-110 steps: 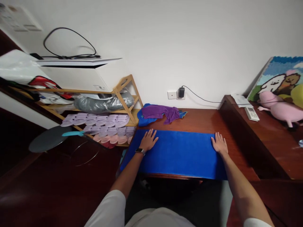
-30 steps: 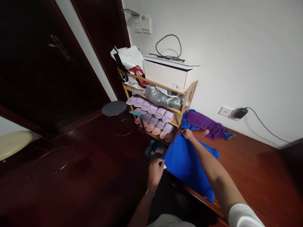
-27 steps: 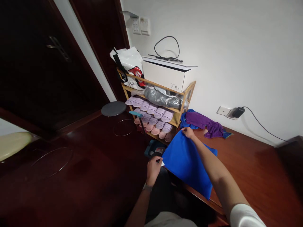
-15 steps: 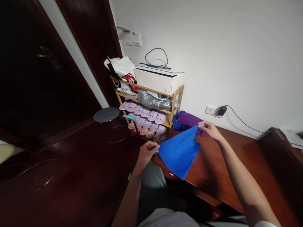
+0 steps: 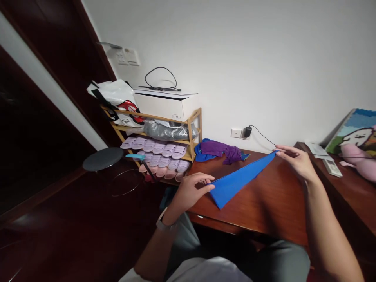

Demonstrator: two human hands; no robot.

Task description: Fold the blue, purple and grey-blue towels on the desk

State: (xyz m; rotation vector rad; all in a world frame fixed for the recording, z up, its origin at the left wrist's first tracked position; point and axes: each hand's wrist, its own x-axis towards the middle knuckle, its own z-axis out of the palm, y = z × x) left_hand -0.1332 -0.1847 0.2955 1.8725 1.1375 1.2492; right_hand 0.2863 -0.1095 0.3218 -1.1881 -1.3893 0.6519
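A blue cloth (image 5: 235, 185) is stretched in a narrow triangle between my two hands, over the brown table (image 5: 282, 211). My left hand (image 5: 195, 190) pinches its near left corner between thumb and fingers. The far right corner is pinched by my right hand (image 5: 293, 158), higher and near the wall side of the table. One point of the cloth hangs toward the table's front edge. Behind it, a crumpled purple cloth (image 5: 219, 149) lies with a blue cloth (image 5: 202, 157) against the shoe rack.
The wooden rack (image 5: 190, 143) holds slippers (image 5: 160, 147), a white box (image 5: 161, 105) and a bag. A round stool (image 5: 102, 158) stands left. At right are a remote (image 5: 331, 167), a pink plush toy (image 5: 360, 160) and a picture. A charger (image 5: 248, 132) is plugged into the wall.
The view has turned right. My hands have moved farther apart, drawing the blue cloth into a longer, narrower shape, now more over the table.
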